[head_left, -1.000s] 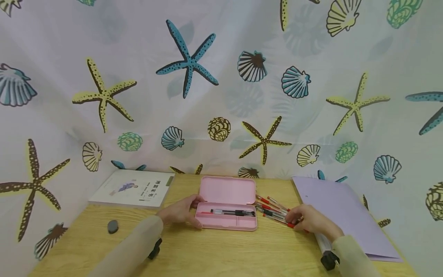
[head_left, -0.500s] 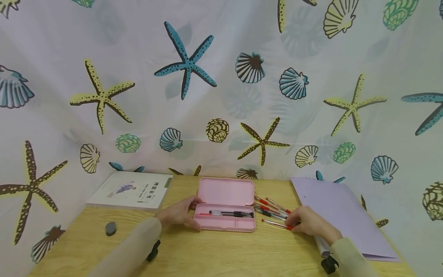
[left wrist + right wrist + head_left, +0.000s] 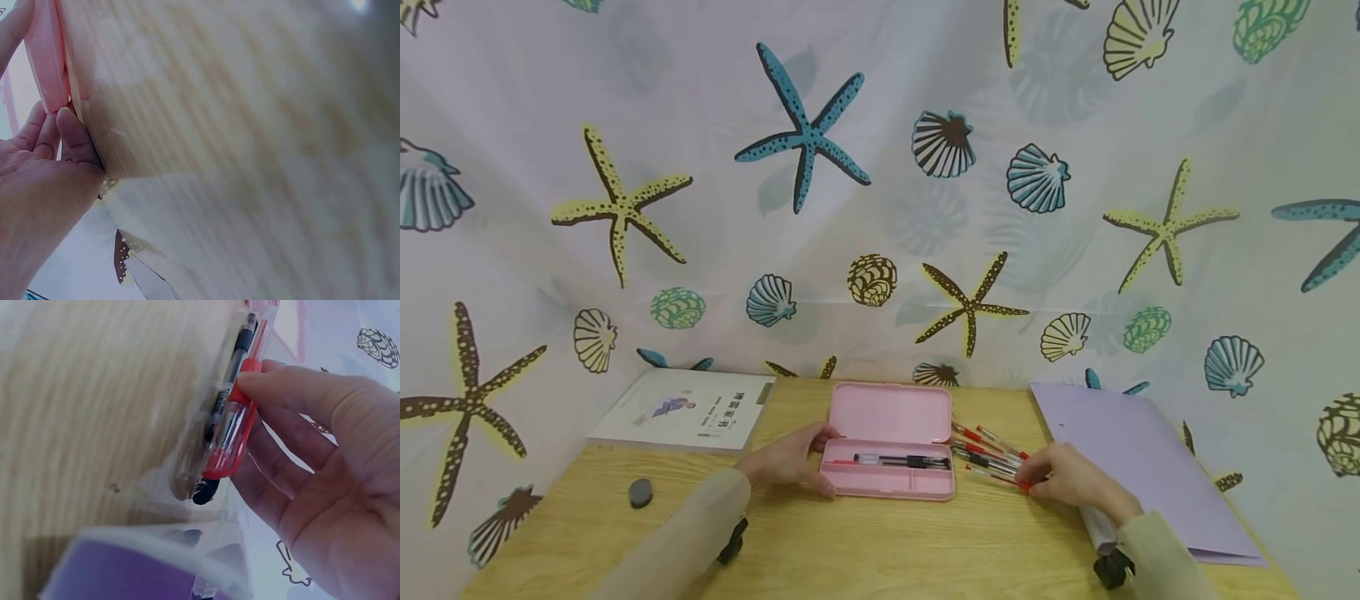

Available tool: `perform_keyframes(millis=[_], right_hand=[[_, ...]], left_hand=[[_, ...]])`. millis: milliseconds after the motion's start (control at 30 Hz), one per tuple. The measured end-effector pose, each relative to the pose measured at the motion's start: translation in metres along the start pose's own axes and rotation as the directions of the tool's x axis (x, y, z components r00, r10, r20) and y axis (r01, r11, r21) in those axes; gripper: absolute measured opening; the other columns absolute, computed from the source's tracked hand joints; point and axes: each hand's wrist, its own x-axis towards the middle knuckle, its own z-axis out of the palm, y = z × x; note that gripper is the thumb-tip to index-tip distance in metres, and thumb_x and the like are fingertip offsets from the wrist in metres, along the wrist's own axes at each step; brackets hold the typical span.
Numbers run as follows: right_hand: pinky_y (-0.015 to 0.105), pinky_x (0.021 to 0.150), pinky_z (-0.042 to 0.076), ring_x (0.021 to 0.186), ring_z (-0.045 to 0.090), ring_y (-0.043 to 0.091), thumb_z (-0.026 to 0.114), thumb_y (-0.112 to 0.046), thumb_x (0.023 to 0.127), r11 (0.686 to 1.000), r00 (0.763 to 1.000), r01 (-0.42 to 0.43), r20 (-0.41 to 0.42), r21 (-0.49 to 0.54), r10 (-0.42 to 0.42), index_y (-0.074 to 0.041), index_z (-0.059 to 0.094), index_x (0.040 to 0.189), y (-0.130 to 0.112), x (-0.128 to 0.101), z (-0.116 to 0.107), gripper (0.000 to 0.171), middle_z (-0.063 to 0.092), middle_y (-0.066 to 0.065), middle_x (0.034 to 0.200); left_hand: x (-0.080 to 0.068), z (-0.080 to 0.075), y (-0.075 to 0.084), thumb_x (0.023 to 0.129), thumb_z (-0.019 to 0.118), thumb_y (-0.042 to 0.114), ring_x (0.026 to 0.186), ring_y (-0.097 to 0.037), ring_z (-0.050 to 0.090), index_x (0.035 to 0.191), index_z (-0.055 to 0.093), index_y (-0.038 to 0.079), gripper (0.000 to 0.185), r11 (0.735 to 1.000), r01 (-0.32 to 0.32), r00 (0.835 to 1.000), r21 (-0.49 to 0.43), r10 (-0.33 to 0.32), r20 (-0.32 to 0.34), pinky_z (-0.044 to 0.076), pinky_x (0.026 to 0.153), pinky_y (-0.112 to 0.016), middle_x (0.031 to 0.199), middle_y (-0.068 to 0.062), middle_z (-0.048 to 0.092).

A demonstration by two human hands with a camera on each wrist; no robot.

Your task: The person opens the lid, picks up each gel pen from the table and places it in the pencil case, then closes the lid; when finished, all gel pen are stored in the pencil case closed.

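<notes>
A pink pencil case lies with its lid up on the wooden table. Inside it, a black pen and something red rest in the rear compartment. My left hand grips the case's left end, thumb at the front corner and fingers behind; in the left wrist view the fingers touch the pink edge. Right of the case, my right hand pinches a red gel pen between thumb and fingers. Several red and black pens lie in a loose bunch between case and right hand.
A white book lies at the back left, and a small dark grey oval object sits nearer. A purple folder covers the table's right side, close to my right forearm. Patterned cloth hangs behind the table.
My right hand has pulled the red pen slightly away from the bunch, then moved it back left beside the others. The left hand stays on the pencil case.
</notes>
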Motion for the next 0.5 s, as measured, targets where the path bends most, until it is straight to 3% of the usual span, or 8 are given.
perform_keyframes(millis=[300, 433, 500], right_hand=[[0.025, 0.08, 0.051, 0.096, 0.062, 0.016, 0.07, -0.011, 0.089, 0.983, 0.999, -0.029, 0.033, 0.183, 0.023, -0.014, 0.073, 0.11, -0.0003, 0.0036, 0.0001, 0.022, 0.071, 0.004, 0.111], [0.03, 0.091, 0.051, 0.11, 0.061, 0.018, 0.068, -0.015, 0.092, 0.963, 1.0, -0.026, 0.024, 0.267, 0.02, -0.013, 0.072, 0.116, -0.0017, 0.0074, 0.0051, 0.025, 0.069, 0.007, 0.12], [0.03, 0.089, 0.052, 0.11, 0.061, 0.018, 0.067, -0.014, 0.092, 0.944, 0.999, -0.043, 0.023, 0.327, 0.037, -0.01, 0.071, 0.119, -0.0039, 0.0095, 0.0077, 0.027, 0.068, 0.01, 0.124]], left_hand=[[0.0011, 0.0001, -0.0005, 0.063, 0.093, 0.023, 0.128, -0.026, 0.046, 0.133, 0.047, 0.011, 0.085, 1.0, 0.005, 1.0, 0.011, -0.005, 0.0, 0.03, 0.116, -0.051, 0.137, -0.007, 0.051], [0.0015, 0.0, -0.0009, 0.063, 0.093, 0.022, 0.128, -0.026, 0.046, 0.133, 0.047, 0.011, 0.085, 1.0, -0.001, 1.0, 0.007, 0.001, -0.001, 0.03, 0.116, -0.051, 0.137, -0.007, 0.051], [0.0014, -0.0001, 0.0, 0.063, 0.093, 0.023, 0.128, -0.026, 0.046, 0.133, 0.047, 0.011, 0.085, 1.0, -0.003, 1.0, 0.004, 0.003, 0.001, 0.03, 0.116, -0.051, 0.137, -0.007, 0.051]])
